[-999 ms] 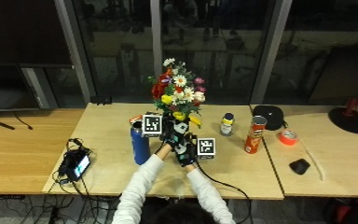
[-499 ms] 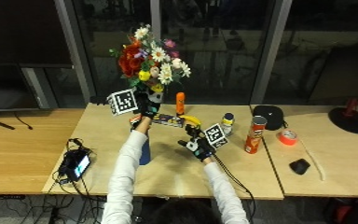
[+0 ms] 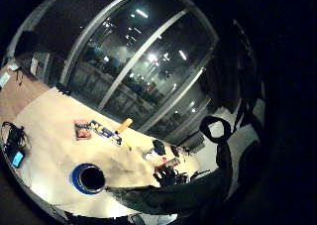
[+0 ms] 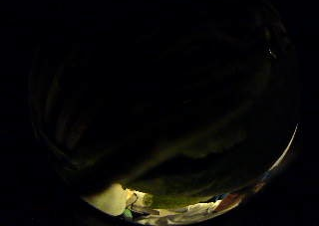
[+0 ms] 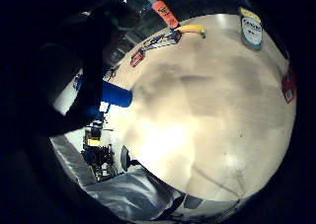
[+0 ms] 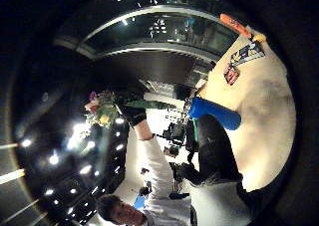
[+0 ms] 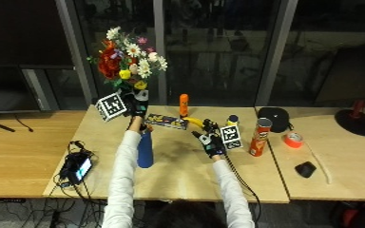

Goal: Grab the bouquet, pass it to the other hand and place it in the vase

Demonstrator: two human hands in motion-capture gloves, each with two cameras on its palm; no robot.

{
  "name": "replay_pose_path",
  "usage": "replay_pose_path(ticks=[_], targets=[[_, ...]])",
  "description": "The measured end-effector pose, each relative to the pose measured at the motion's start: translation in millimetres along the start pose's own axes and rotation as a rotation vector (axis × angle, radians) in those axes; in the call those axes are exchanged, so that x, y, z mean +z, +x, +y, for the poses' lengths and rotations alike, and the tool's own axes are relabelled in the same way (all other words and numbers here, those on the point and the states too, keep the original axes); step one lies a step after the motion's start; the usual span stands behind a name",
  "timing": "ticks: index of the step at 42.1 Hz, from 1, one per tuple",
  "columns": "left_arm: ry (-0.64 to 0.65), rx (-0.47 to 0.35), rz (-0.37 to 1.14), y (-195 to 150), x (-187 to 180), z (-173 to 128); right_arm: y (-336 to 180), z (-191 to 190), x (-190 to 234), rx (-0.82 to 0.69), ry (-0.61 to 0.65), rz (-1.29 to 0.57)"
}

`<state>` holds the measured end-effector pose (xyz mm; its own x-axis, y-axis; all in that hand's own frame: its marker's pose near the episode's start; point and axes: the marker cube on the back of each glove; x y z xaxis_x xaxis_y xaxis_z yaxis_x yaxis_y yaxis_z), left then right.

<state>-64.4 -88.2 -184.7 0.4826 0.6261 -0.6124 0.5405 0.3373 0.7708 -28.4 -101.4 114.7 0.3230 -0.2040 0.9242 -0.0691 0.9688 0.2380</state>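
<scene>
With the bouquet (image 7: 127, 61) raised high above the bench (image 7: 170, 175), you are in the last stage of the task: the pass between hands appears complete, and what remains is to seat the stems in the vase (image 7: 145, 150).

Your left hand (image 7: 136, 103) is curled round the stems just below the blooms and carries the bouquet upright, flowers uppermost. Your right hand (image 7: 209, 141) holds nothing; its fingers appear relaxed and it hovers low over the bench, well apart from the left hand and from the bouquet.

The blue vase stands upright on the bench, below the left forearm and beside it. In the left little finger side palm view its round mouth (image 3: 91, 178) shows directly below, open and unobstructed. The bouquet is therefore above the vase and offset slightly from it, not yet in it.

The next move calls for the following:
- Bring the stem ends over the mouth of the vase.
- Keep the bouquet upright as you lower it, so the stems enter together.
- Release only when the stems rest inside.

A tall, narrow vase is likely to tip if a stem catches the rim. Your free right hand is near enough to steady it.
</scene>
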Motion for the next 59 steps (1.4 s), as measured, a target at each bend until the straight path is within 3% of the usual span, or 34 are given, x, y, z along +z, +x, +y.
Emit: replay_pose_path(ticks=[5, 11, 17, 20, 23, 25, 29, 31, 33, 38, 40, 42, 46, 49, 56, 59], targets=[[-0.001, -0.108, -0.244, -39.0, -9.2, 6.9, 2.7, -2.0, -0.9, 0.017, -0.008, 0.001], [0.004, -0.072, -0.122, -45.5, -7.1, 9.1, -4.6, 0.1, -2.6, 0.0, 0.053, 0.082], [0.006, -0.139, -0.282, -69.5, -16.5, 14.1, -18.4, 10.2, -4.8, 0.013, 0.066, 0.126], [0.008, -0.148, -0.287, -73.9, -18.9, 15.0, -28.8, 17.0, -5.9, 0.048, 0.057, 0.104], [0.008, -0.119, -0.197, -72.9, -17.2, 15.2, -28.3, 18.3, -5.1, 0.08, 0.04, 0.08], [0.005, -0.11, -0.125, -72.1, -15.6, 16.9, -19.7, 13.8, -4.7, 0.062, 0.058, 0.105], [-0.021, -0.203, -0.237, -98.9, -21.5, 26.6, -20.4, 15.8, -4.1, -0.04, 0.038, 0.1], [-0.046, -0.221, -0.264, -106.9, -24.8, 31.8, -9.1, 4.7, -5.5, -0.126, 0.113, 0.181], [-0.102, -0.238, -0.286, -114.8, -30.1, 40.9, 3.7, -5.8, -5.3, -0.172, 0.169, 0.246], [-0.453, -0.352, -0.385, -147.9, -57.3, 85.6, -3.3, 10.0, 1.2, -0.259, 0.033, 0.108], [-0.608, -0.405, -0.409, -169.4, -72.2, 109.1, -8.0, 23.0, 0.6, -0.225, -0.055, 0.032], [-0.683, -0.441, -0.42, -185.6, -89.0, 132.3, -4.1, 30.3, -2.0, -0.137, -0.09, 0.041], [-0.658, -0.464, -0.434, -198.7, -116.4, 163.3, 17.0, 27.9, -8.0, 0.005, -0.02, 0.193], [-0.648, -0.467, -0.436, -209.5, -126.6, 174.8, 28.7, 24.3, -11.0, -0.045, -0.016, 0.185], [-0.615, -0.453, -0.413, -212.2, -129.5, 182.9, 55.0, 29.1, -16.1, 0.098, 0.015, 0.218], [-0.585, -0.435, -0.398, -208.4, -125.9, 186.2, 70.7, 25.6, -17.3, 0.037, 0.046, 0.245]])
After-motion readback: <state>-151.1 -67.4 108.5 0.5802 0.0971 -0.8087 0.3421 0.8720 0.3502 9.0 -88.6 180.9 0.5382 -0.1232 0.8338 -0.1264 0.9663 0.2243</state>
